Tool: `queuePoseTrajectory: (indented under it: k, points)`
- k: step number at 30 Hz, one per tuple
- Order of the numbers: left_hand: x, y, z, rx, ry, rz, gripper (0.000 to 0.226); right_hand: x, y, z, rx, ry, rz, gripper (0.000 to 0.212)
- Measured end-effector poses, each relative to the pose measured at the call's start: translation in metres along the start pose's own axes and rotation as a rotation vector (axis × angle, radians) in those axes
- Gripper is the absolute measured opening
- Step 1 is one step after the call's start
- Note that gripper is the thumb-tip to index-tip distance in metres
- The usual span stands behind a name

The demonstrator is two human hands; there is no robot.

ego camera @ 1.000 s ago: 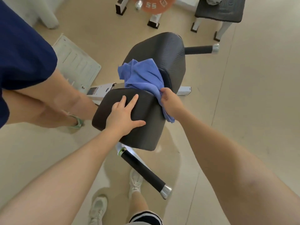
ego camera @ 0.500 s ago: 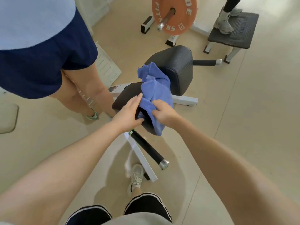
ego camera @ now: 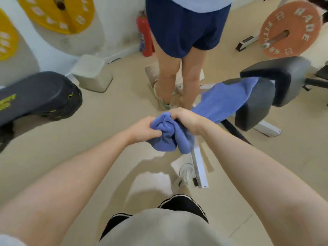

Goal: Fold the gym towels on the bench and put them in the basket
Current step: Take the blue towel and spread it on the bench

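Both grips clench the near end of the blue towel (ego camera: 170,134), left hand (ego camera: 144,129) and right hand (ego camera: 186,119) close together, bunching it. Its far end trails up over the counter (ego camera: 257,107) on the right. Bunched so, it may fold crooked, or drag on the floor.

I've got the blue towel (ego camera: 221,100) bunched at one end, its other end draped over the black bench (ego camera: 257,103).

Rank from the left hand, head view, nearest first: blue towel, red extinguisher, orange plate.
1. Blue towel, gripped by the left hand.
2. Red extinguisher, ahead by the wall.
3. Orange plate, far right.
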State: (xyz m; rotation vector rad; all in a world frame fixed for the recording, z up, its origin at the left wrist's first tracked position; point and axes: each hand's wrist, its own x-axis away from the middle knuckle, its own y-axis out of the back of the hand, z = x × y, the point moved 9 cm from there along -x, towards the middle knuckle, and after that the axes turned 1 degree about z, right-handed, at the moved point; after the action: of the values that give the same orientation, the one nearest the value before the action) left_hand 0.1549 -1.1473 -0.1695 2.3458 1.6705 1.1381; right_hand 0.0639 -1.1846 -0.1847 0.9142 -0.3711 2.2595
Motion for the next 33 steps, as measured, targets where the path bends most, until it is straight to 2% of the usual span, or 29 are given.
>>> queuePoseTrajectory:
  k: [1, 3, 5, 9, 13, 17, 20, 24, 27, 29, 31, 33]
  points:
    - [0.024, 0.014, 0.026, 0.051, 0.035, -0.058, 0.021, -0.006, -0.036, 0.007, 0.028, 0.024, 0.047, 0.027]
    - [0.073, 0.037, 0.08, 0.148, 0.096, -0.161, 0.005, -0.016, -0.102, 0.018, 0.13, 0.059, 0.117, 0.049]
    - [0.116, 0.06, 0.129, 0.204, 0.164, -0.251, 0.012, -0.023, -0.156, 0.029, 0.233, 0.084, 0.169, 0.056]
    - [0.185, 0.102, 0.207, 0.356, 0.228, -0.458, 0.012, -0.05, -0.237, 0.061, 0.386, 0.17, 0.124, 0.03]
    - [0.234, 0.136, 0.264, 0.477, 0.266, -0.606, 0.009, -0.081, -0.312, 0.095, 0.55, 0.249, 0.156, 0.025]
    - [0.269, 0.174, 0.318, 0.434, 0.37, -0.686, 0.012, -0.116, -0.387, 0.129, 0.665, 0.316, 0.292, 0.016]
    - [0.28, 0.209, 0.352, 0.383, 0.408, -0.668, 0.029, -0.148, -0.446, 0.154, 0.717, 0.376, 0.435, 0.018]
    - [0.279, 0.278, 0.388, 0.481, 0.355, -0.72, 0.013, -0.193, -0.515, 0.191, 0.859, 0.446, 0.601, 0.022]
    - [0.272, 0.33, 0.414, 0.602, 0.351, -0.728, 0.025, -0.229, -0.546, 0.236, 0.906, 0.495, 0.624, 0.019]
    - [0.266, 0.366, 0.422, 0.598, 0.336, -0.728, 0.026, -0.258, -0.555, 0.265, 0.904, 0.487, 0.612, 0.014]
    - [0.266, 0.407, 0.427, 0.554, 0.325, -0.791, 0.017, -0.286, -0.556, 0.295, 0.791, 0.438, 0.582, 0.014]
    - [0.272, 0.449, 0.434, 0.555, 0.311, -0.933, 0.021, -0.311, -0.551, 0.32, 0.58, 0.339, 0.55, 0.017]
